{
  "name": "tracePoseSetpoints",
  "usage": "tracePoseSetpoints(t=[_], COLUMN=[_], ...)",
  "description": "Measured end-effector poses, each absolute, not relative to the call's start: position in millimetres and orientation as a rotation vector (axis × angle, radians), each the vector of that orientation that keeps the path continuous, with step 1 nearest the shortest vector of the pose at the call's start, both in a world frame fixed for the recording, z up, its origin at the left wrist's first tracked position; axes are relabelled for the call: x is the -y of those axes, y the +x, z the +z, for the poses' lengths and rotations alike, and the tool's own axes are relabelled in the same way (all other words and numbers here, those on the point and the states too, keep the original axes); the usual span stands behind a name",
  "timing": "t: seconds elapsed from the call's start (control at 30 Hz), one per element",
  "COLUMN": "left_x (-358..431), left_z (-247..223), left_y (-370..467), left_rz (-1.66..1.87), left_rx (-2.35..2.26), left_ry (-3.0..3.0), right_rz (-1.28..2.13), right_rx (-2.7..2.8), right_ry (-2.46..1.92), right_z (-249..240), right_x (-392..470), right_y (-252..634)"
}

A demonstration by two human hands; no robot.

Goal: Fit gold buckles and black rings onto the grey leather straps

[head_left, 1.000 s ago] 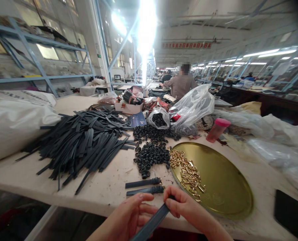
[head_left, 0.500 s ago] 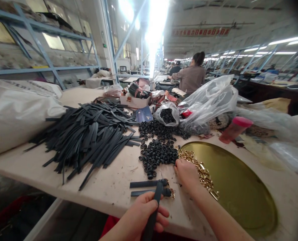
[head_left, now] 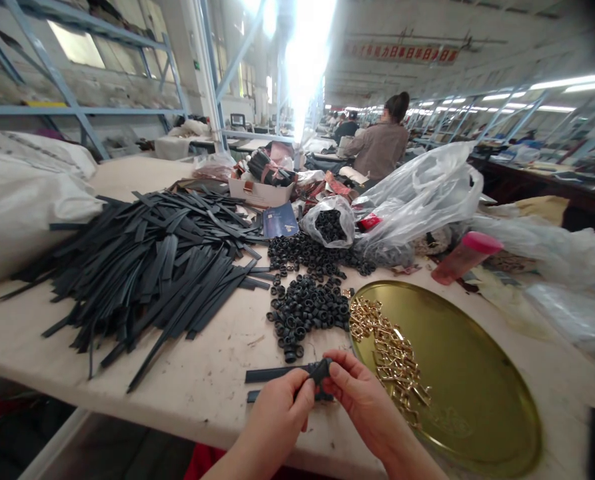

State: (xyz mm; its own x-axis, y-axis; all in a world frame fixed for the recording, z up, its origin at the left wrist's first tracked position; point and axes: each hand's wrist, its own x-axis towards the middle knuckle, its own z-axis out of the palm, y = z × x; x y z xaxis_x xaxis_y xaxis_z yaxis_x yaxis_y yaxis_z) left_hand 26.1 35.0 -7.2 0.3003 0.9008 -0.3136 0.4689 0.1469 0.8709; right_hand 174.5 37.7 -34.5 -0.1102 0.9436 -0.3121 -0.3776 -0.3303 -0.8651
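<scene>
Between finger and thumb of my left hand [head_left: 283, 403] is a dark strap [head_left: 320, 372], its end pointing up and away from me. My right hand [head_left: 353, 387] is closed at that end, fingertips pinching it; whether a loop or buckle is also in them is hidden. Behind my hands two straps lie side by side, the farther strap [head_left: 270, 374] and the nearer strap [head_left: 253, 397], both partly covered. Small black loops [head_left: 302, 310] are heaped just beyond. Gold buckles [head_left: 395, 353] lie along the left side of a round gold tray [head_left: 470, 360].
A large pile of dark straps [head_left: 162, 267] spreads over the table's left, beside a white sack [head_left: 22, 207]. At the back are a bag of loops [head_left: 329, 225], a blue card [head_left: 280, 221], clear plastic bags [head_left: 422, 193] and a pink cup [head_left: 465, 257]. A person [head_left: 377, 143] sits beyond.
My right hand has come from the tray's left edge, by the loops and buckles, to the end of the strap in my left hand. The strap's end has been brought between both hands.
</scene>
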Motion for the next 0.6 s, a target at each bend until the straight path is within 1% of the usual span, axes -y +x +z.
tracePoseSetpoints(t=[0.1,0.17,0.27,0.37,0.5,0.57,0.6], left_x=[-31.9,-28.7,-20.4,-10.2,-1.4,0.4,0.8], left_z=[-1.2,3.0,10.9,17.4,12.7,5.0,0.8], left_y=[19.0,15.6,14.3,16.3,19.5,17.9,15.7], left_rz=[0.414,0.372,0.352,0.328,0.535,0.611,0.646], left_rx=[-1.321,-1.286,-1.241,-1.148,-1.144,-1.178,-1.201], left_ry=[1.767,1.845,1.679,1.415,1.308,1.279,1.267], right_rz=[1.526,1.454,1.414,1.459,1.511,1.491,1.418], right_rx=[0.988,1.162,1.25,1.176,1.115,1.216,1.328], right_ry=[-1.202,-1.222,-1.208,-1.169,-1.019,-1.003,-1.062], right_z=[-37.9,-38.0,-33.8,-28.0,-28.5,-32.0,-33.5], right_x=[-29.2,-24.2,-17.8,-9.2,3.2,-0.2,-6.6], right_y=[176.3,178.9,181.6,176.2,160.8,164.6,172.2])
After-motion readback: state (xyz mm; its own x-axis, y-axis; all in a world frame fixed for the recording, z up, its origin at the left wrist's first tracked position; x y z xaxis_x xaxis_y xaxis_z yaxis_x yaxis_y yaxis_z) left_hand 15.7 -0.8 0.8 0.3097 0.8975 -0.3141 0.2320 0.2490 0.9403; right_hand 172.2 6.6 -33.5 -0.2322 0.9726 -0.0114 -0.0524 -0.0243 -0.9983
